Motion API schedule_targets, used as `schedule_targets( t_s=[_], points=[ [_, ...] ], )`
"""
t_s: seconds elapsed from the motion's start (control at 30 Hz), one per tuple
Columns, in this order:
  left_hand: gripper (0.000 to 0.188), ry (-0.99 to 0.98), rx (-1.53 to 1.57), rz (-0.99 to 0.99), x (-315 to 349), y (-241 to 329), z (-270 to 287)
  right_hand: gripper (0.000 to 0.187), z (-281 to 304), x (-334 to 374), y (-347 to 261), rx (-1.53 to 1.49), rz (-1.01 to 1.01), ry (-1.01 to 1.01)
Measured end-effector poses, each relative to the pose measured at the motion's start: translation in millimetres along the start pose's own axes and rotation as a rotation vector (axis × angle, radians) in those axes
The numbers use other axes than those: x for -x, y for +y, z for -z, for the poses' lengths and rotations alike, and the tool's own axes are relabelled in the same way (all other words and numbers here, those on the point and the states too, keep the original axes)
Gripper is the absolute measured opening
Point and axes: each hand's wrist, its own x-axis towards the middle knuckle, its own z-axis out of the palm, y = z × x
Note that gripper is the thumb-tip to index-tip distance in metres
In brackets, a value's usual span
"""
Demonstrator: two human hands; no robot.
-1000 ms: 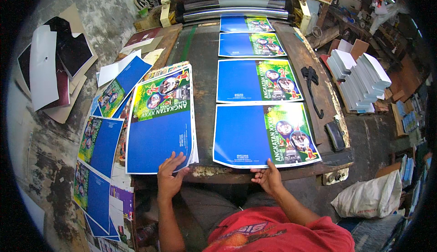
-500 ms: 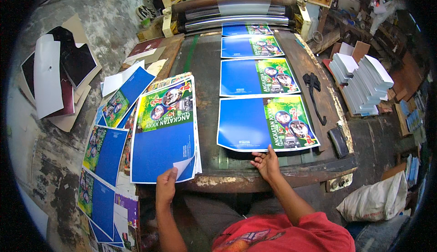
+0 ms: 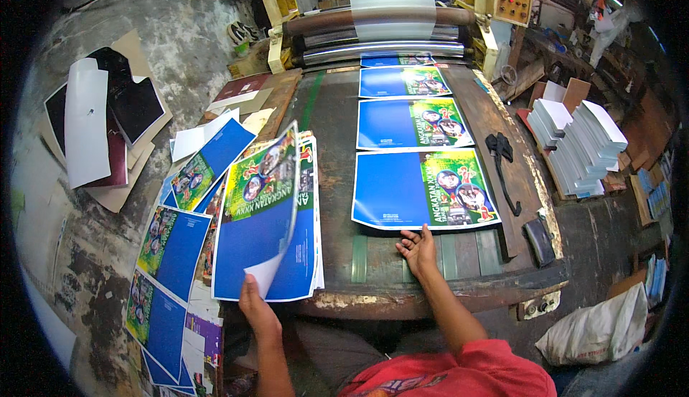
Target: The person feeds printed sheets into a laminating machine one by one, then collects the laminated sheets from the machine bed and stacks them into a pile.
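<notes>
My left hand [image 3: 258, 305] pinches the lower edge of the top printed sheet [image 3: 251, 219], blue and green with a white margin. That sheet is curling up, its right side lifted off the stack [image 3: 305, 261] of like sheets beneath. At the table's near part, my right hand [image 3: 419, 249] has its fingertips at the bottom edge of another printed sheet [image 3: 391, 189], palm turned up and fingers partly curled; whether it grips the edge is hard to make out. Beyond it, several matching sheets [image 3: 384, 121] lie in a line running up to the machine's rollers [image 3: 380, 51].
Clear film [image 3: 391, 10] comes down to the rollers. On the table's right lie a black strap [image 3: 500, 157] and a dark pouch [image 3: 537, 241]. Loose printed sheets [image 3: 161, 304] spread at left. Stacked white paper [image 3: 574, 142] and a white sack [image 3: 594, 329] stand at right.
My left hand has peeled the top sheet further up, so its right side now stands off the stack. The line of sheets has moved slightly toward the rollers, my right hand staying at the nearest edge.
</notes>
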Motion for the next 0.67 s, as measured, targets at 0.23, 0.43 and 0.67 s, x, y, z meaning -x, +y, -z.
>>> schedule_targets(
  t_s=[0.23, 0.43, 0.67],
  points=[
    [0.032, -0.521, -0.624, -0.393, 26, -18, -16, 0.065, -23, 23, -5, 0.108, -0.062, -0.035],
    [0.043, -0.917, -0.847, -0.582, 39, 16, -30, 0.036, -29, 98, -23, 0.426, -0.297, -0.339],
    [0.076, -0.751, -1.048, -0.492, 20, -11, -6, 0.038, 28, 143, 19, 0.185, -0.354, -0.201]
  ],
)
